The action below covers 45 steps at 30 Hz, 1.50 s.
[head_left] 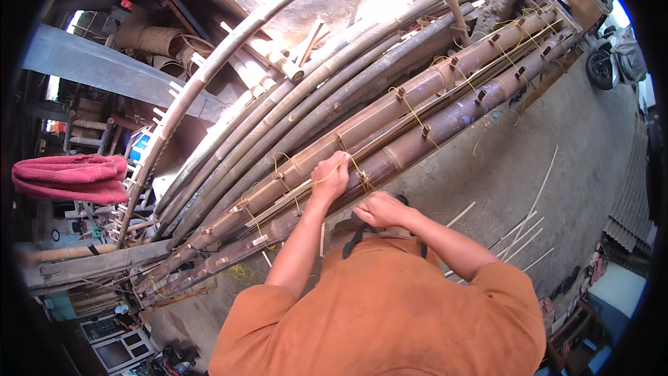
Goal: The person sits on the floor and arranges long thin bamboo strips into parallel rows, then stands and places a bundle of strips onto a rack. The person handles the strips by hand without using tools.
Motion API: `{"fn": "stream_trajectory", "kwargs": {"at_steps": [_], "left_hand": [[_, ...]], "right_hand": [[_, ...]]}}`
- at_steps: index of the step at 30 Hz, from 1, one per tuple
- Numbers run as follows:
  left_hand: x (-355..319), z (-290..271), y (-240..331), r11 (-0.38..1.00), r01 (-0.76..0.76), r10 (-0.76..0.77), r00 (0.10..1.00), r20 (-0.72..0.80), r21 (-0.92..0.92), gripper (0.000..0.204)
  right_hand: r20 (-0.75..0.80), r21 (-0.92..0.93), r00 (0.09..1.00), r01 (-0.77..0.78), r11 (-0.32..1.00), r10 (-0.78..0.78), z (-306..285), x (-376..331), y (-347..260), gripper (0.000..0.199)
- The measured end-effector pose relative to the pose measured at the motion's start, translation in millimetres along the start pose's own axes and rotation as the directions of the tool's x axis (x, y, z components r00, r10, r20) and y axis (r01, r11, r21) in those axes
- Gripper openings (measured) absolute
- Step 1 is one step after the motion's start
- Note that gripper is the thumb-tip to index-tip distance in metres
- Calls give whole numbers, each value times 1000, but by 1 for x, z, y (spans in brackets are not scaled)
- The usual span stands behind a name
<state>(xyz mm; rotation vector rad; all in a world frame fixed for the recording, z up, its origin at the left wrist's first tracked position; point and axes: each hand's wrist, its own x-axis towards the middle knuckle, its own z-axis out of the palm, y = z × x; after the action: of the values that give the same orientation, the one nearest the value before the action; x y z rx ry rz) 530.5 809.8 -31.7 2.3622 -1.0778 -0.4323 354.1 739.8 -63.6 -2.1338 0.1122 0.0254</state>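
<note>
Two long brown bamboo poles, a far pole (424, 85) and a near pole (398, 152), lie side by side in front of me with short pegs standing out of them. Thin yellow cord (412, 107) is looped round the pegs and across the gap between the poles. My left hand (330, 177) is closed in a pinch on this cord above the far pole. Beside the near pole my right hand (380, 209) is a closed fist, close to a knotted bunch of cord (364, 181). What lies inside that fist is hidden.
Behind the poles, several curved bamboo lengths (306, 124) are stacked, and a curved pegged rail (188, 101) arches on the left. A red towel (69, 178) hangs there. Thin bamboo strips (523, 226) lie on the concrete floor (567, 160) at right. A wheel (600, 69) stands far right.
</note>
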Motion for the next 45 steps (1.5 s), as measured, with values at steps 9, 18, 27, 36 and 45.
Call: {"fn": "stream_trajectory", "kwargs": {"at_steps": [9,18,27,36,45], "left_hand": [[146,5,-54,986,-127,95,960,-263,-109,32],[-1,-94,-103,1000,-16,15,976,-218,-3,38],[-89,-78,-141,988,-27,9,993,122,150,25],[-87,-64,-159,977,-124,119,992,-36,-176,29],[-69,-65,-158,976,-91,69,991,-116,-196,28]], "right_hand": [[-153,-97,988,-30,995,15,19,5,-29,39],[147,734,962,-263,626,232,118,22,-66,31],[-562,820,672,375,433,482,135,127,-161,31],[-505,-115,863,-67,991,0,55,223,-92,49],[-11,43,1000,-8,999,9,137,74,-113,41]]}}
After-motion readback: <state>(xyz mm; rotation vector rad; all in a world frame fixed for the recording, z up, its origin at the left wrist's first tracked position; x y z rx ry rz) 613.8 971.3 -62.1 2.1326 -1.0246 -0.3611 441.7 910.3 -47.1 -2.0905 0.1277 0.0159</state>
